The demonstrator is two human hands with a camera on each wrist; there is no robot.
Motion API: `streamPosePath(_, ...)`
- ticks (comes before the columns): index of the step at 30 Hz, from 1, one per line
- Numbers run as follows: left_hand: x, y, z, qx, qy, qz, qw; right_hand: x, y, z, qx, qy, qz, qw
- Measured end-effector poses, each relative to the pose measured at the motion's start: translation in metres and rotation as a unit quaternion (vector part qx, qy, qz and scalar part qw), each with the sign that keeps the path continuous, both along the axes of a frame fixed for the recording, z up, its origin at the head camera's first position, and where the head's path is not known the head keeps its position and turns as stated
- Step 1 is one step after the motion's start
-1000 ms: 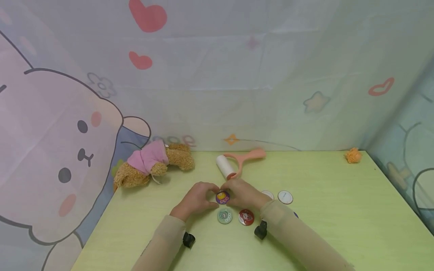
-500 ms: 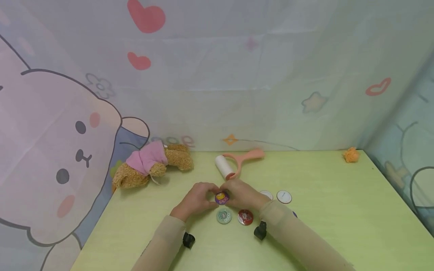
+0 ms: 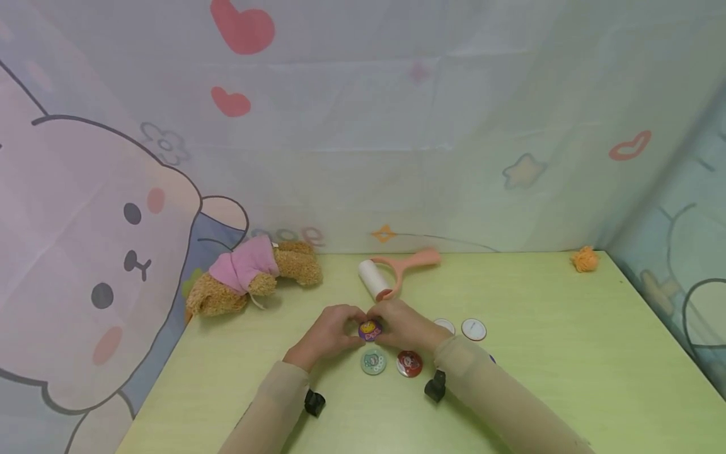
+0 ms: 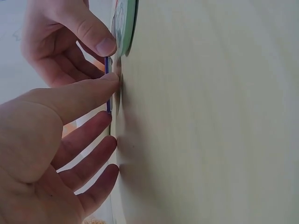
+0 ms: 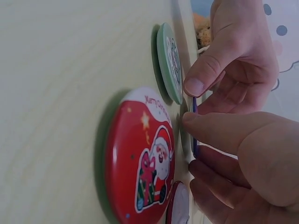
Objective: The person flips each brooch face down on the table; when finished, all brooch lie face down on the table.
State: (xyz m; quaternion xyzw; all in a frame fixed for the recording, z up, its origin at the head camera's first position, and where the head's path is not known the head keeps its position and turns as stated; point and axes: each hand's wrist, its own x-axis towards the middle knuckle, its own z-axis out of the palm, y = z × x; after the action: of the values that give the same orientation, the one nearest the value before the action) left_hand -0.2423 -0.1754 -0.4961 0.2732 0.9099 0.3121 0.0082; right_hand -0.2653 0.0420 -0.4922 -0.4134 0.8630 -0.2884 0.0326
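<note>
Item: purple badge (image 3: 370, 329), round, printed face up, held on edge just above the green worktop (image 3: 567, 378), a little toward 12 o'clock from worktop centre.

Grip, left: your left hand (image 3: 328, 334) pinches the badge rim from 9 o'clock, thumb and fingers curled round it; the left wrist view shows the thumb tip (image 4: 105, 84) on the thin purple edge.

Grip, right: your right hand (image 3: 404, 326) pinches the opposite rim from 3 o'clock; in the right wrist view the thumb (image 5: 205, 126) lies along the badge edge (image 5: 194, 126).

Adjacent stock: green badge (image 3: 374, 362) and red Santa badge (image 3: 409, 364), flat, just toward 6 o'clock of the held one. Two white-backed badges (image 3: 473, 329) at 3 o'clock, face down. A dark badge edge shows beside your right sleeve, mostly hidden.

Further stock: lint roller (image 3: 377, 280) with pink handle at 12 o'clock; plush bear (image 3: 249, 276) in pink top at 10 o'clock; orange pompom (image 3: 585, 259) at the far 2 o'clock corner.

Handling note: the badge looks thin and slick-edged, so keep both pinches on the rim, opposite each other, and even in pressure. Keep fingertips off any pin at the back, which is not visible here. Lift clear before turning, so the two flat badges nearby are not knocked.
</note>
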Motion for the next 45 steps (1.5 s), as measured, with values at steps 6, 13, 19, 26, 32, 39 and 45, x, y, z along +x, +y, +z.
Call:
streamPosePath(6,0.000,-0.001,-0.001,0.010,0.010,-0.003,0.9999,-0.001,0.000,-0.001,-0.003,0.009,0.000,1.000)
streamPosePath(13,0.001,-0.002,-0.002,0.041,-0.010,-0.005,0.9991,0.000,0.001,-0.001,-0.009,0.015,-0.002,1.000)
streamPosePath(19,0.003,-0.003,-0.002,0.056,-0.014,-0.005,0.9983,0.002,0.004,-0.002,-0.012,0.019,-0.007,1.000)
streamPosePath(26,0.002,-0.004,-0.001,0.058,-0.012,-0.011,0.9982,0.003,0.007,-0.002,-0.025,0.002,-0.013,1.000)
streamPosePath(32,0.002,-0.005,0.000,0.060,-0.013,-0.017,0.9980,0.006,0.008,0.003,-0.051,-0.033,-0.011,0.998)
streamPosePath(39,0.003,-0.005,0.001,0.072,-0.035,-0.017,0.9966,0.005,0.011,0.001,-0.064,-0.043,-0.010,0.997)
streamPosePath(45,0.002,-0.006,0.002,0.067,-0.032,-0.012,0.9972,0.006,0.014,0.001,-0.064,-0.014,-0.013,0.998)
